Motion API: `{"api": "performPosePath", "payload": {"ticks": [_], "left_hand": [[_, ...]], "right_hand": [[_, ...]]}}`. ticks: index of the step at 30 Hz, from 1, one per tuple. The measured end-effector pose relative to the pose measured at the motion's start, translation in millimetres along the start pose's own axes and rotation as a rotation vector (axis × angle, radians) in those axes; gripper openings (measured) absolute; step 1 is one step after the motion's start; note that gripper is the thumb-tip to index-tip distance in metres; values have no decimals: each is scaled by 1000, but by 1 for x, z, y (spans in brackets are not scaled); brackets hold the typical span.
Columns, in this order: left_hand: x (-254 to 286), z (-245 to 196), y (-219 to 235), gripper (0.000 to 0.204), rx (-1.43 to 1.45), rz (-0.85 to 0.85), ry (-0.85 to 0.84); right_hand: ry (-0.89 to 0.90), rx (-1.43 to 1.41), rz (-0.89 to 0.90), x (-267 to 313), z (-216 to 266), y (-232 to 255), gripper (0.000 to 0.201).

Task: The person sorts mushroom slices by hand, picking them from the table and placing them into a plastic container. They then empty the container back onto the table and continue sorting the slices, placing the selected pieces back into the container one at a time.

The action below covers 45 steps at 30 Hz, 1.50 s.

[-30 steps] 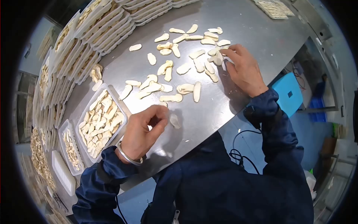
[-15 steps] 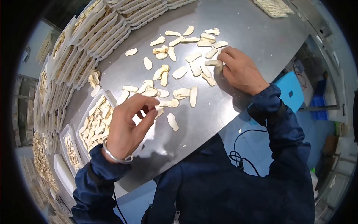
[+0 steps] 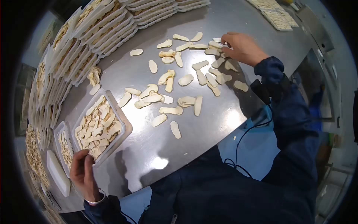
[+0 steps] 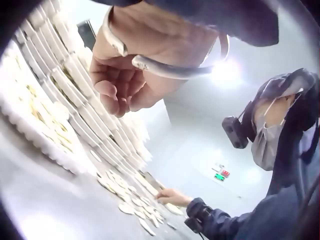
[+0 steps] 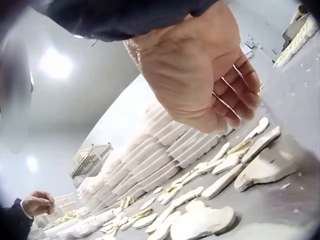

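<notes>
My left hand (image 3: 84, 175) is at the near corner of a clear plastic tray (image 3: 120, 139) heaped with pale sliced mushrooms (image 3: 99, 128). Its fingers hang loosely curled in the left wrist view, with nothing seen between them. Over the far right of the spread slices is my right hand (image 3: 244, 48), palm down with slightly bent, relaxed fingers. Under its fingertips lie mushroom slices (image 3: 215, 45); a single slice (image 3: 241, 86) is nearer me. In the right wrist view a broad slice (image 5: 265, 170) lies on the metal table below the hand.
Tall stacks of filled trays (image 3: 112, 31) line the back left. Left of the filled tray are a smaller tray of slices (image 3: 64, 147) and a white lid-like slab (image 3: 57, 173). More trays (image 3: 278, 18) stand at the far right. A black cable (image 3: 242, 140) hangs by the right sleeve.
My left hand has moved left and toward me, from the loose slices to the tray's corner. My right hand has moved farther back; slices beneath it now lie more spread out.
</notes>
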State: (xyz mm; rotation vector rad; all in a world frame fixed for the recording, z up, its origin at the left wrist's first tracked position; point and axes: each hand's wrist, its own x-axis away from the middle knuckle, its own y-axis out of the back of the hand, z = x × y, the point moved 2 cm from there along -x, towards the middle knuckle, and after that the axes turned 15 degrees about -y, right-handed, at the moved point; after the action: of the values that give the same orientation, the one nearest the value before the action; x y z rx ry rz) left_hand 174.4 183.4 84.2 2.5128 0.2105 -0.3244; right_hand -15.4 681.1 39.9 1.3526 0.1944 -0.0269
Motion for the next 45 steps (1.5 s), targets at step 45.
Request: {"api": "performPosePath", "payload": {"ticks": [45], "left_hand": [[79,113,60,37,280,-378,351]], "right_hand": [[173,-160,66,-87,119,-40,32]]}}
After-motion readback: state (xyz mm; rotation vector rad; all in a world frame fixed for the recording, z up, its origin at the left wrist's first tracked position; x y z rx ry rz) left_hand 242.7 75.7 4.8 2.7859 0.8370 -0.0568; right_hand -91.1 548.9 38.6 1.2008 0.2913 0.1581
